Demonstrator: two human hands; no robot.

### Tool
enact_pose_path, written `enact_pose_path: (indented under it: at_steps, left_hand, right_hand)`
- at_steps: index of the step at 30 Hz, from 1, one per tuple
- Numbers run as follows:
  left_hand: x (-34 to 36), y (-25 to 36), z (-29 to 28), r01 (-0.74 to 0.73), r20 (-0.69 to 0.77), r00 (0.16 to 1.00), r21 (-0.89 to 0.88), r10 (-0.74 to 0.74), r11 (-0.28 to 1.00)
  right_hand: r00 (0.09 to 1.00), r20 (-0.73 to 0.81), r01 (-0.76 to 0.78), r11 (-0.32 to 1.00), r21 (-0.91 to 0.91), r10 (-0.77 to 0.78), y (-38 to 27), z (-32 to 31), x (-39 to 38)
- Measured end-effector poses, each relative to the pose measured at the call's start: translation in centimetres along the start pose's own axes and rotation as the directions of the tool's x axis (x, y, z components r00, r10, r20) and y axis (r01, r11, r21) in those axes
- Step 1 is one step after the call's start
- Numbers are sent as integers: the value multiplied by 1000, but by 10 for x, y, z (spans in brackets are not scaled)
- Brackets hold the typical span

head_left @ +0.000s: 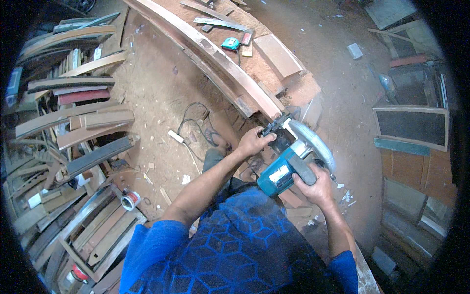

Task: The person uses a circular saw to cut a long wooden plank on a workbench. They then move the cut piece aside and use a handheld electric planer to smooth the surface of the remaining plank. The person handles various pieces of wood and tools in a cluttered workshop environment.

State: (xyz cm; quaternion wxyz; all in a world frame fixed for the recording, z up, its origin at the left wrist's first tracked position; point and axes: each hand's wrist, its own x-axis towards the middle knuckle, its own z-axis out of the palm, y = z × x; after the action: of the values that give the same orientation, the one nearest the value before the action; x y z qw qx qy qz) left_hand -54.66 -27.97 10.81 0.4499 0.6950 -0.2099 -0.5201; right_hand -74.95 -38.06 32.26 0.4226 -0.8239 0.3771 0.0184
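Note:
A teal circular saw with a pale blade guard sits at the near end of a long, narrow wooden board. My right hand is wrapped round the saw's dark rear handle. At the saw's front left, my left hand has its thumb and fingers closed at the black base plate, close to the board's end. The blade itself is hidden from view by the guard and the saw body.
On the dusty bench lie a teal tape measure, a try square and a wood block. A cable with a white connector trails over the floor. Stacked timber lines the left; panels and frames stand right.

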Motion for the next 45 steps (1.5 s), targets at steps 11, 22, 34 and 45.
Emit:
enact_pose_path:
  at_steps: [11,22,34,45]
  left_hand:
    - [27,4,-52,22,16,1000,57,-23,998]
    - [48,19,-91,38,37,998,93,-42,995]
    - [77,5,-128,15,38,999,10,-16,1000]
    - [91,13,-168,3,-2,1000,71,-3,997]
  right_hand:
    - [1000,-5,2,999,-36,-2,-35,23,47]
    - [996,-83,-29,985,-173,14,-52,39,78]
    - [999,-44,7,998,-61,-10,-88,52,109]
    - [996,-66,46,993,-111,-53,-104,71,143]
